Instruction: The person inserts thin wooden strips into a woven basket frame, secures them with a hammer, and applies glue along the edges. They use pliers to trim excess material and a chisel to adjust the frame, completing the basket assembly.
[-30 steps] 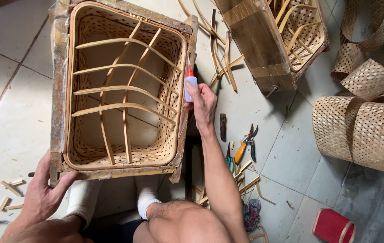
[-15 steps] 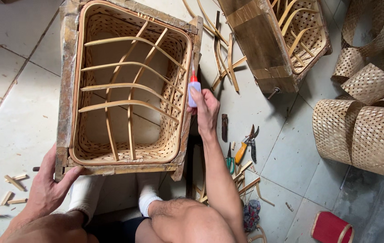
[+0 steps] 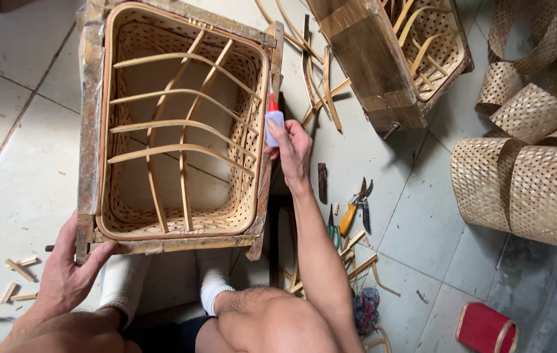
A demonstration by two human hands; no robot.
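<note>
Basket [image 3: 180, 131] woven w/ ribs in, we're mid-gluing: right hand [image 3: 291, 149] pinches glue bottle [image 3: 273, 124] at its right rim, left hand [image 3: 72, 271] clamps frame's [image 3: 89, 131] near-left corner.

Orange-handled pruning shears [image 3: 355, 208] lie on the tile floor [image 3: 415, 222]. Right of them sit rolls of woven bamboo mat [image 3: 526, 186], with a second wooden mold [image 3: 383, 59] above and a red stool [image 3: 484, 327] below.
</note>
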